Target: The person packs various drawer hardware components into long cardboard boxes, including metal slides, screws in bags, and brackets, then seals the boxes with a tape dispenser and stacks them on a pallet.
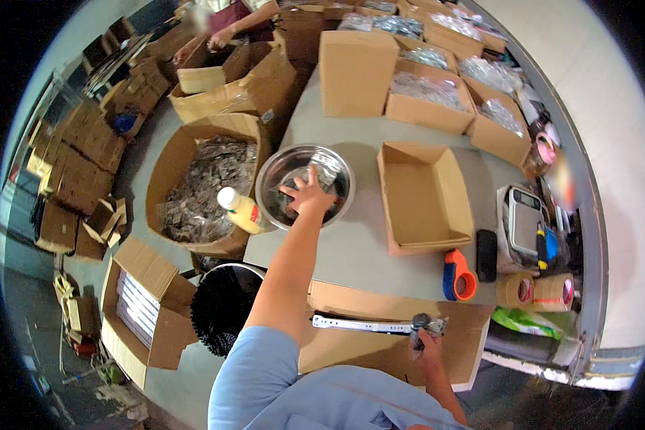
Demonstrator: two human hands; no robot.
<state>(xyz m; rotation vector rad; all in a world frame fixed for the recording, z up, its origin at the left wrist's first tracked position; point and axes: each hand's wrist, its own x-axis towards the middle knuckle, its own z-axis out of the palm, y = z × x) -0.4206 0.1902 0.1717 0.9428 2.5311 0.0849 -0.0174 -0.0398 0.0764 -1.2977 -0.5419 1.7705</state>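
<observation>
My left hand [310,195] reaches into a round steel bowl [266,165], its fingers spread over small clear plastic packets [325,170]. Nothing shows in its grasp. Close to the body, my right hand [428,346] is closed around a small dark bundle [423,324], perhaps in clear plastic; its exact kind is hard to make out. The bundle lies over the right end of a long silver drawer slide [362,325]. Under the slide is a flat cardboard sheet [337,352]. A yellow bottle with a white cap [245,216] stands left of the bowl.
A big carton [161,161] of small packets stands left of the bowl. Right of it sits an open cardboard box [426,193], near an orange tape dispenser [460,276] and black phone [486,256]. A black-filled bin [226,308] is beside my left arm. Another person [240,21] works at a far carton.
</observation>
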